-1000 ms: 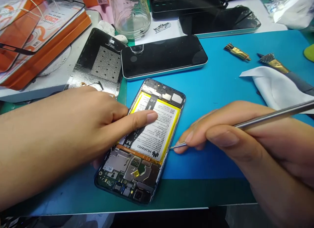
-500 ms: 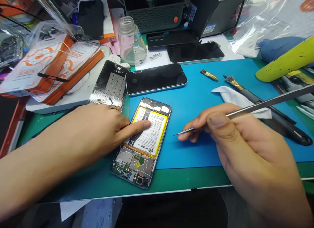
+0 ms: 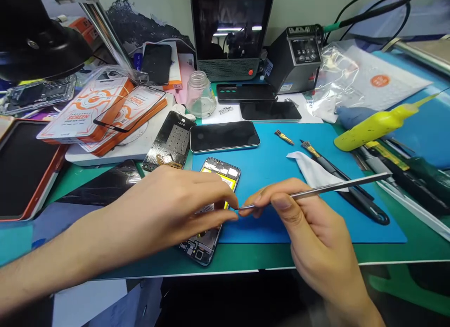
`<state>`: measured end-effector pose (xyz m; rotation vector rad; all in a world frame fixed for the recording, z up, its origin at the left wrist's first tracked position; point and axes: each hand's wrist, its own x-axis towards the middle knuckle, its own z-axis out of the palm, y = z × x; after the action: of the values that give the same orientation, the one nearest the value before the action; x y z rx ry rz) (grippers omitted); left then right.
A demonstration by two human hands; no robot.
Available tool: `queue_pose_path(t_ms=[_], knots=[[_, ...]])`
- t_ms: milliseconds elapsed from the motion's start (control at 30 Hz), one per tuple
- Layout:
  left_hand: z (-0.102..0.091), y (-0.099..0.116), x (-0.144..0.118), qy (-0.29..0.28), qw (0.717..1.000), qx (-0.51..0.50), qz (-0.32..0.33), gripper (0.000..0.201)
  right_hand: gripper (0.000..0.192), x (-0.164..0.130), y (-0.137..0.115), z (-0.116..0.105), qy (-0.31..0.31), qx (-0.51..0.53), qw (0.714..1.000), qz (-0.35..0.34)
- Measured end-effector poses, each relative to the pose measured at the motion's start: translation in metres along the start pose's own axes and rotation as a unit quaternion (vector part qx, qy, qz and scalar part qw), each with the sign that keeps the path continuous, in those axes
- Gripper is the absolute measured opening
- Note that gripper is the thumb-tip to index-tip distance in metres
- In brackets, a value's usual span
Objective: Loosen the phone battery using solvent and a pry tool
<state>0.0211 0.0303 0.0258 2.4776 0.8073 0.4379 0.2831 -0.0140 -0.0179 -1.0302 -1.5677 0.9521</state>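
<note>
Your right hand [image 3: 302,224] pinches a slim, polished steel pair of tweezers [image 3: 316,191] between thumb and fingers, the long shaft slanting up to the right and the fine tip pointing left, just at the fingertips of your left hand [image 3: 176,210]. Your left hand lies palm down over the opened smartphone [image 3: 218,177], fingers drawn together at the tweezer tip; whether they grip anything there is too small to tell. The phone lies back-off, half on the smooth blue work mat [image 3: 274,163] and half on the green cutting mat [image 3: 246,256]: a yellow-edged battery shows at its far end, dark circuit board and a camera module at the near end.

Just beyond it lies an intact phone [image 3: 225,136], glossy black glass face up, and beside that a flat display panel [image 3: 172,142] with perforated metal backing. Right of your hand, a crumpled white wipe [image 3: 309,167] and a black-handled brush [image 3: 337,170] with brass ferrule rest on the blue mat. Farther back stand a clear glass jar [image 3: 200,95], orange-and-white screen boxes [image 3: 101,111] and a yellow squeeze bottle [image 3: 376,125] lying on its side.
</note>
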Motion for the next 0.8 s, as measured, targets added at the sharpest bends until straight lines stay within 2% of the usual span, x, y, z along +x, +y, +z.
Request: queue_pose_path(t_ms=[167,300,433,500,567,633,700,733,800], knots=[[0.002,-0.001,0.000,0.013,1.000,-0.023,-0.008,0.016,0.027,-0.002,-0.001,0.001,-0.011,0.016,1.000,-0.009],[-0.002,-0.002,0.002,0.033,0.999,-0.033,-0.015,0.015,0.026,-0.004,-0.001,0.003,0.017,0.035,0.999,-0.012],[-0.010,-0.011,0.003,0.092,0.995,-0.013,-0.023,0.012,0.028,-0.005,0.002,0.006,0.091,0.044,0.995,-0.016],[-0.012,-0.018,0.004,0.122,0.992,-0.005,-0.038,0.011,0.026,-0.005,0.003,0.007,0.095,0.020,0.995,0.006],[-0.013,-0.024,0.005,0.145,0.985,0.066,-0.072,0.019,0.024,-0.005,0.004,0.007,0.077,-0.010,0.997,0.030],[-0.013,-0.026,0.007,0.129,0.960,0.204,-0.144,0.034,0.024,-0.006,0.004,0.006,0.060,-0.030,0.997,0.040],[-0.013,-0.026,0.008,0.078,0.913,0.327,-0.230,0.052,0.025,-0.007,0.003,0.005,0.048,-0.041,0.997,0.042],[-0.012,-0.027,0.008,0.060,0.895,0.357,-0.261,0.060,0.025,-0.008,0.002,0.004,0.042,-0.046,0.997,0.044],[-0.010,-0.029,0.006,0.063,0.880,0.376,-0.284,0.071,0.025,-0.008,0.001,0.005,0.025,-0.056,0.997,0.044]])
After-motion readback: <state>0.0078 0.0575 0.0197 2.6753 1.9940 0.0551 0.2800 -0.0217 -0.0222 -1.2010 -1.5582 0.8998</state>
